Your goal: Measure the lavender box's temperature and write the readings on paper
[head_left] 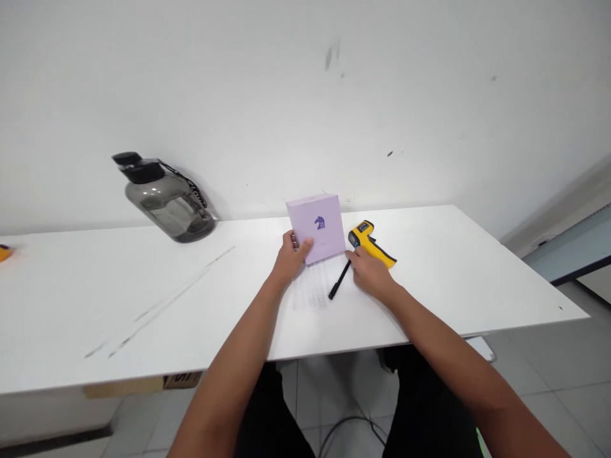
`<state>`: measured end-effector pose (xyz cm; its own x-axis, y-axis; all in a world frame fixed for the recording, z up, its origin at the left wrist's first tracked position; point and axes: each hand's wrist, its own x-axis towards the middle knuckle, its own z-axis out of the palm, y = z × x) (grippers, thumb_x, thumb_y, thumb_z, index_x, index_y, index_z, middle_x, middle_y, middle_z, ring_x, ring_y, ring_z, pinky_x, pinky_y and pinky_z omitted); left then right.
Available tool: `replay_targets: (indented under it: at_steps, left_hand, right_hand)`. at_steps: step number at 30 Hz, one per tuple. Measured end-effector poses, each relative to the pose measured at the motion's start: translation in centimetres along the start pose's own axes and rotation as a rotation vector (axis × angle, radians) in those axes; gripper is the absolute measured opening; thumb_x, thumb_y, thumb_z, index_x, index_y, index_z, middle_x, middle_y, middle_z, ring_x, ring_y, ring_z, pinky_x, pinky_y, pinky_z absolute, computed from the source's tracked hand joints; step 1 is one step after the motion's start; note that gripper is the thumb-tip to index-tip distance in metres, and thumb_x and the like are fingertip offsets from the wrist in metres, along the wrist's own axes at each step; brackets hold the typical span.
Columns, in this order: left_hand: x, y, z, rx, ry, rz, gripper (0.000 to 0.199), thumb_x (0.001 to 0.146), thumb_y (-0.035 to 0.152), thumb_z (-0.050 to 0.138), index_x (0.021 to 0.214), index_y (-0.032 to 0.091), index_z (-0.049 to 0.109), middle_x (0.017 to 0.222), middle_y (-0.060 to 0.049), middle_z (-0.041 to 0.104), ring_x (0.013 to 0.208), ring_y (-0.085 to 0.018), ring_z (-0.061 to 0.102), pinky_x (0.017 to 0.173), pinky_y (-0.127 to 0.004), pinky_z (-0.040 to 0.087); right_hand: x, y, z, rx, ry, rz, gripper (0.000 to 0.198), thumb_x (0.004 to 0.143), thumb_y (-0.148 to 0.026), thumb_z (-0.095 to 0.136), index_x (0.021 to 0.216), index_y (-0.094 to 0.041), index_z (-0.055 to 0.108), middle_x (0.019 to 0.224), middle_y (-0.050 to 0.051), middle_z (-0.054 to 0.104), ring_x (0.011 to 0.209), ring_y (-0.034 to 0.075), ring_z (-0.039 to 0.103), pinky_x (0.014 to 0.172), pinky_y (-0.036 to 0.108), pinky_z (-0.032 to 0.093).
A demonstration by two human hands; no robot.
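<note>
A light purple box (pixel 321 235) with a dark horse-head logo stands tilted above the white table, its front face toward me. My left hand (pixel 290 256) grips its lower left side, thumb on the front and fingers around the edge. At the box's lower right corner, my right hand (pixel 371 273) has its fingertips closed on the edge; some of its fingers are hidden. Just behind that hand lies a yellow and black infrared thermometer gun (pixel 375 248). A black pen (pixel 340 280) slants below the box, its upper end by my right fingers.
A large grey see-through water bottle (pixel 169 207) with a black lid and strap stands by the wall at the left. Faint printed marks show on the white table (pixel 229 305) under the box. An orange object (pixel 4 252) is cut off at the left edge. A cable (pixel 353 420) lies on the floor.
</note>
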<state>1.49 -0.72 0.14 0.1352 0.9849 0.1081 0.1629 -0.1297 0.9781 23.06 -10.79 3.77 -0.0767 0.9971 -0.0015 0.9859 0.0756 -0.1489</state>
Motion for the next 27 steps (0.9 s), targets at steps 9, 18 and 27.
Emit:
replay_targets:
  at_steps: [9, 18, 27]
  left_hand:
    - [0.0, 0.3, 0.0, 0.013, -0.006, -0.013, 0.079, 0.082, 0.069, 0.073, 0.137, 0.020, 0.042, 0.139, -0.020, 0.062, 0.123, -0.031, 0.065, 0.102, -0.050, 0.054]
    - [0.0, 0.1, -0.1, 0.017, -0.021, -0.029, 0.082, 0.083, 0.071, 0.071, 0.140, 0.021, 0.041, 0.144, -0.020, 0.060, 0.126, -0.031, 0.064, 0.103, -0.049, 0.054]
    - [0.1, -0.1, -0.1, 0.031, -0.017, -0.035, 0.083, 0.082, 0.073, 0.071, 0.141, 0.023, 0.041, 0.146, -0.020, 0.059, 0.124, -0.030, 0.066, 0.102, -0.047, 0.054]
  right_hand:
    - [1.0, 2.7, -0.6, 0.026, 0.307, 0.374, 0.045, 0.101, -0.029, 0.043, 0.136, -0.011, 0.063, 0.128, 0.023, 0.063, 0.116, 0.036, 0.058, 0.091, 0.046, 0.039]
    - [1.7, 3.3, -0.2, 0.215, 0.139, 0.429, 0.057, 0.095, -0.052, 0.059, 0.136, -0.013, 0.058, 0.124, 0.020, 0.068, 0.117, 0.036, 0.063, 0.097, 0.047, 0.042]
    - [0.5, 0.4, 0.5, 1.220, 0.604, 0.104, 0.042, 0.088, -0.062, 0.057, 0.105, -0.024, 0.055, 0.086, 0.002, 0.060, 0.078, 0.021, 0.061, 0.076, 0.039, 0.054]
